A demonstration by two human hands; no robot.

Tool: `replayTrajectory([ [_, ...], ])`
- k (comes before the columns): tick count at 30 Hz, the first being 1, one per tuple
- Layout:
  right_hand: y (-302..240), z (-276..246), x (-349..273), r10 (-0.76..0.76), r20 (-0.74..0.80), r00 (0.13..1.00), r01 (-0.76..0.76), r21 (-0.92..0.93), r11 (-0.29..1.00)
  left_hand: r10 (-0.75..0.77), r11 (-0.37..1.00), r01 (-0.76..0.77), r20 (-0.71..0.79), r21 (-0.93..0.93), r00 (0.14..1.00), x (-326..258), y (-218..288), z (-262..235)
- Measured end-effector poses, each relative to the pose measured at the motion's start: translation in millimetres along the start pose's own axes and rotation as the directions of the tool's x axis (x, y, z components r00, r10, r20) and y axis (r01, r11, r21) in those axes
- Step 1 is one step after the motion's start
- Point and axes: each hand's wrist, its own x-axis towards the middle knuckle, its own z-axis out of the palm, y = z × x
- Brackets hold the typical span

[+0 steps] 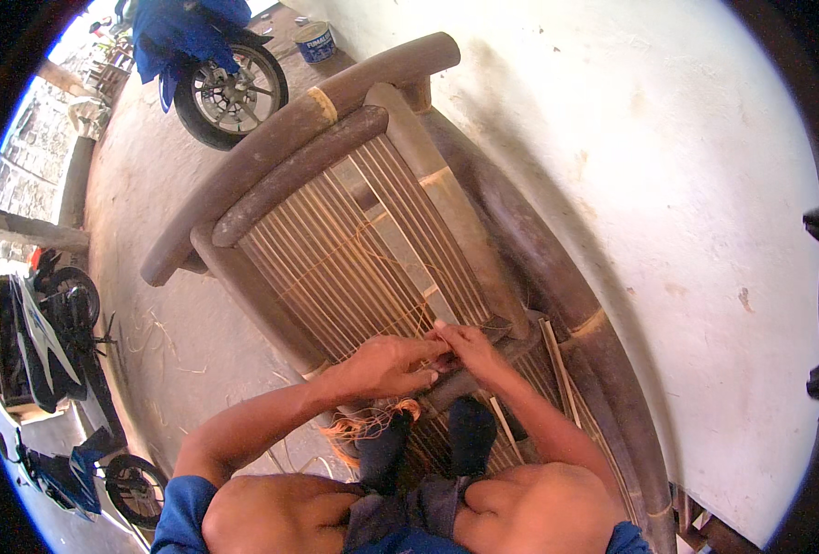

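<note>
My left hand (393, 366) and my right hand (472, 354) meet at the lower edge of a slatted bamboo panel (308, 242), fingertips close together. Both hands are closed in a pinch. A thin tan strand (369, 226) loops over the slats and runs down to my right fingers; what my left fingers pinch is hidden. The panel sits in a thick brown bamboo chair frame (289, 175), with a long gap between its slats right of the middle. Loose orange strands (368, 427) lie below my left hand, beside my dark-covered feet (472, 436).
A white wall (705, 222) rises close on the right. Beyond the chair stand a blue motorbike (192, 46) and a blue can (315, 42). More motorbikes (45, 346) are parked at the left. Strand scraps (165, 342) litter the floor. Loose slats (557, 365) lie right of my right arm.
</note>
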Motion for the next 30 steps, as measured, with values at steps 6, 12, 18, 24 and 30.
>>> replayTrajectory([
  [6,-25,12,8,-0.112,0.029,0.993,0.116,-0.276,0.954,0.115,0.992,-0.117,0.038,0.056,0.993,-10,-12,15],
  [12,-60,46,-50,-0.734,0.224,0.642,0.764,-0.264,0.588,-0.304,0.646,0.338,0.176,-0.684,0.936,-19,-33,10],
  [18,-53,64,-73,-0.543,0.485,0.686,0.716,-0.316,0.623,-0.205,0.784,-0.323,-0.712,-0.53,0.671,-12,1,-45],
  [24,-8,57,-61,-0.037,-0.16,0.986,0.072,0.221,0.973,0.264,0.848,0.203,-0.723,0.489,0.638,-8,5,-112],
  [30,20,31,-39,-0.013,-0.192,0.981,0.003,-0.054,0.999,0.211,0.664,0.134,-0.357,0.736,0.91,37,-30,-91],
])
